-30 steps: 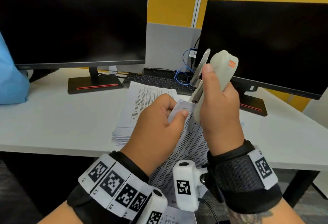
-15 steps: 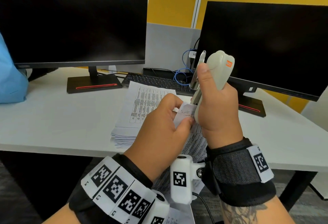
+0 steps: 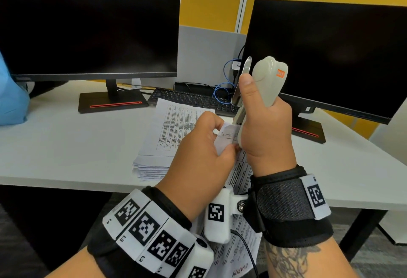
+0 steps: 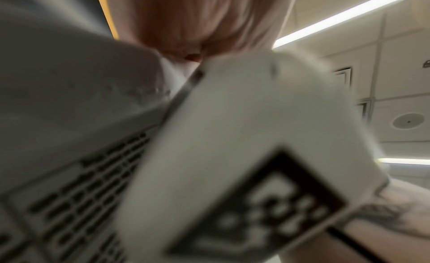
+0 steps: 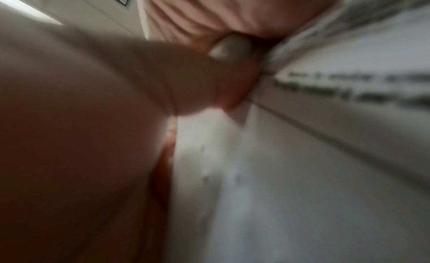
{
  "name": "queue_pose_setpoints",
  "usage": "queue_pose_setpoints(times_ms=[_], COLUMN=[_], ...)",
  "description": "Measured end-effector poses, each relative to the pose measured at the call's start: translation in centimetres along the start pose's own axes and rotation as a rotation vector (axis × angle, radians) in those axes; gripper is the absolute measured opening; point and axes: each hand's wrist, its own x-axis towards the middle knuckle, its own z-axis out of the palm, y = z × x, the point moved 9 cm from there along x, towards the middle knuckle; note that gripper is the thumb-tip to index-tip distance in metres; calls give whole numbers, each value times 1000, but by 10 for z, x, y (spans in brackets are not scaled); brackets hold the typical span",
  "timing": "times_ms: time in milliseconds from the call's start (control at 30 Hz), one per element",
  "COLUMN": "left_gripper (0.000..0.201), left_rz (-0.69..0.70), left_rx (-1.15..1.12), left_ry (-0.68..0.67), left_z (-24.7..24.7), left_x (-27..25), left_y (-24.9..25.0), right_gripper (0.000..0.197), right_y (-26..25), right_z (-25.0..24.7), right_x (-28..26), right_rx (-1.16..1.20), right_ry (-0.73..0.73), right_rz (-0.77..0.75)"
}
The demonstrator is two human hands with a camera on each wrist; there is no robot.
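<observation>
the fingers of the right hand are curled tight around a stapler, and the thumb lies up its front, next to a thin shiny metal strip. the stapler is smooth pale plastic with a round, bumpy top and a small orange tag. it stands upright in the middle of the frame, held in the air. its low end meets the folded corner of some paper sheets.

the left hand pinches that corner between thumb and bent fingers, touching the right hand. the sheets are thin and white with small black print, and they hang down between both wrists toward the bottom of the frame.

only the head view shows what is further out. a thick stack of papers lies flat on the smooth white desk, just behind the left hand. behind it sit a black keyboard and a loopy blue cable. two dark flat monitors fill the upper left and upper right, and a soft blue bag peeks in at the left edge.

the wrist views are blurry and very close. the left one shows the print from below and long ceiling lights. the right one shows a fingertip with its nail pressed on the paper edge.
</observation>
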Motion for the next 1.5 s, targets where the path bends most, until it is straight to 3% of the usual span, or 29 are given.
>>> queue_pose_setpoints(times_ms=[333,533,600,767,833,967,1133,1333,1500], left_gripper=[24,20,21,23,20,17,51,57,55], left_rz=[15,310,394,451,450,409,180,90,77], left_rx=[-36,-115,-89,-62,-71,-71,-166,-183,-190], left_ry=[-37,29,48,59,59,88,112,90,86], left_z=[-11,-27,-31,-33,-35,-38,-38,-32,-30], left_x=[5,-5,-8,-9,-8,-7,3,6,4], left_y=[-2,11,15,16,16,17,4,3,6], right_gripper=[40,38,47,75,87,91,35,36,41], right_y=[12,-8,-15,-20,-20,-20,-17,-2,0], right_z=[-12,-39,-41,-36,-35,-31,-22,3,7], right_x=[4,-8,-16,-20,-20,-20,-16,-8,-10], right_rx=[115,101,88,105,101,98,91,108,70], right_ry=[19,137,141,102,95,86,44,-55,-70], right_rz=[92,-97,-166,-240,-250,-218,-132,63,93])
